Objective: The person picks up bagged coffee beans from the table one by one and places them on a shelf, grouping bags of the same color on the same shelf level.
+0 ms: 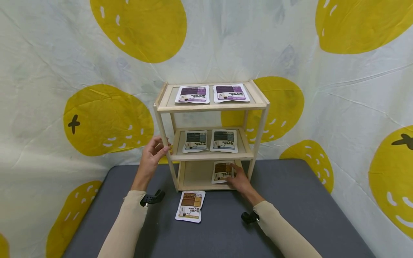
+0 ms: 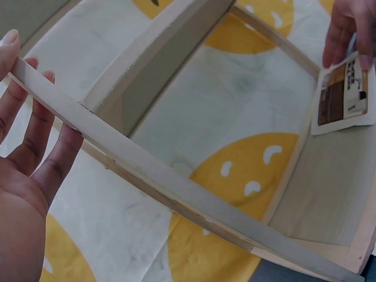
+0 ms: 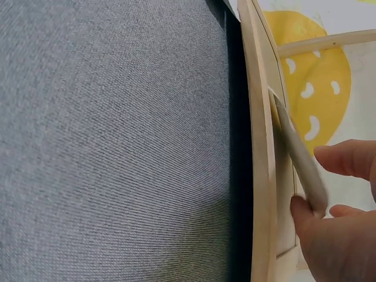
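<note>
My right hand [image 1: 240, 180] pinches the right edge of a brown-labelled white pouch [image 1: 221, 172] at the bottom tier of a small wooden shelf [image 1: 206, 156]. Seen from the right wrist, the pouch [image 3: 302, 161] is tilted, its held edge raised off the board and its far edge low. My left hand [image 1: 152, 154] holds the shelf's left front post [image 2: 135, 150], thumb on one side and fingers behind it. A second brown-labelled pouch [image 1: 190, 206] lies flat on the grey table in front of the shelf, left of centre.
Two purple-labelled pouches, left [image 1: 193, 94] and right [image 1: 231, 93], lie on the top tier. The middle tier bears two dark-labelled pouches, left [image 1: 195, 141] and right [image 1: 224, 141]. Behind the grey table [image 1: 290, 200] hangs a white cloth [image 1: 206, 39] with yellow fruit prints.
</note>
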Tool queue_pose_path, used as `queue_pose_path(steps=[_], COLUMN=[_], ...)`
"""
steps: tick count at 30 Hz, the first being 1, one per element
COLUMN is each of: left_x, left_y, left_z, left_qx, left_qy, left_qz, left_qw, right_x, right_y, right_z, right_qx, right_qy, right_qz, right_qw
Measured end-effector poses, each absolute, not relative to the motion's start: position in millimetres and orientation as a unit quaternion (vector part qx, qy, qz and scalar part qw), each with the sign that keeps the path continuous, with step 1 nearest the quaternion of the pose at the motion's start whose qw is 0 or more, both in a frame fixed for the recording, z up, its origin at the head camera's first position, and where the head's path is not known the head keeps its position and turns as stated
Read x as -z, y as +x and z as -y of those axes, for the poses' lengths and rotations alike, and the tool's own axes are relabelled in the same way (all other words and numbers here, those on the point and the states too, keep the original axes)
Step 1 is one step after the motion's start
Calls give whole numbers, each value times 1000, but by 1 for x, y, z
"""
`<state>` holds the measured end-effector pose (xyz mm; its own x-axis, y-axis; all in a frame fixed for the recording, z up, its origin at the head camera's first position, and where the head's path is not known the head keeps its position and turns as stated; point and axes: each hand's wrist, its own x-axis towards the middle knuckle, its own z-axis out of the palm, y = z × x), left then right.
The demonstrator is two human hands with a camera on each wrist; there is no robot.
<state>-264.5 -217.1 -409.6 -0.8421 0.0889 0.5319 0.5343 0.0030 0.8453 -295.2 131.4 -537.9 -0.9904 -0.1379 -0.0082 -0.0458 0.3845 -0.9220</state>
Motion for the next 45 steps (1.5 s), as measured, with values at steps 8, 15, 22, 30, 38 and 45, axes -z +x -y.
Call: queue_pose_path(steps=[8, 15, 22, 30, 38, 45], left_x=[410, 408, 407, 408, 407, 408], left_y=[-264, -264, -265, -266, -263, -264], left_z=[217, 215, 215, 216, 216, 216], left_qx=[671, 660, 649, 644, 644, 639], left_qy=[-225, -205, -206, -211, -204, -204], left_qz=[686, 701, 708, 711, 715, 719], left_qw=[167, 178, 185, 187, 181, 181], right_x=[537, 528, 522, 520, 516, 529], right_y=[-294, -290, -285, -275, -263, -261], right_z=[-132, -128, -122, -114, -107, -100], right_qx=[567, 570, 592, 591, 574, 573], right_qy=[-68, -94, -103, -127, -178, -204], right_qz=[-819, -815, -799, -796, -793, -785], right_qw=[51, 35, 28, 36, 100, 117])
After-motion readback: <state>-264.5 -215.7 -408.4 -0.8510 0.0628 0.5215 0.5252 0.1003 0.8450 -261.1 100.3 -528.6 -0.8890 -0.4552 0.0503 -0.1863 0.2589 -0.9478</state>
